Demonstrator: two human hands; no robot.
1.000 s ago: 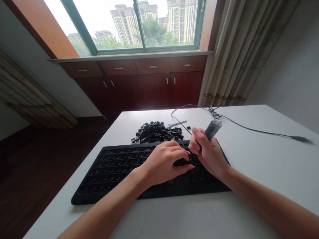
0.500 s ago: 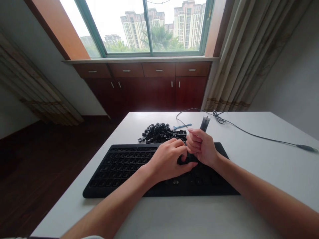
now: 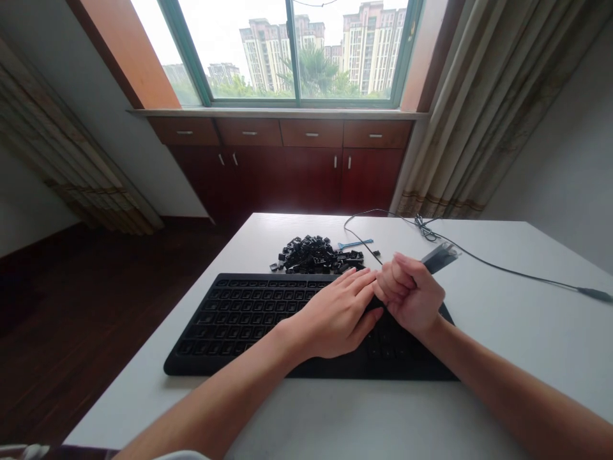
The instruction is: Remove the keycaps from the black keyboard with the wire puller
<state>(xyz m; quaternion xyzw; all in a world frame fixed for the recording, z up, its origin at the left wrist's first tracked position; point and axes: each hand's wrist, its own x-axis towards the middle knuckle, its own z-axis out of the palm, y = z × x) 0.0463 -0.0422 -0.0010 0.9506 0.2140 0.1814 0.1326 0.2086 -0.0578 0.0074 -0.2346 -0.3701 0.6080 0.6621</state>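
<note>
A black keyboard (image 3: 253,313) lies on the white table; the keycaps are off its left part, and dark keys show at the lower right. My left hand (image 3: 335,313) rests palm down over its right-middle part, fingers stretched out and fingertips against my right hand. My right hand (image 3: 412,287) is closed in a fist above the keyboard's right part. Out of that fist, up to the right, sticks a flat dark brush (image 3: 440,255) with a pale, frayed-looking end. My hands hide what lies beneath them.
Behind the keyboard is a pile of loose black keycaps (image 3: 311,253), with a blue tool (image 3: 355,244) beside it. A thin black cable (image 3: 498,265) runs across the table (image 3: 536,326) to the right. Cabinets (image 3: 306,169) stand below the window.
My right hand has shifted slightly right, and the brush has tilted over to the right. My left hand has flattened from curled fingers to straighter ones. The view has shifted a little.
</note>
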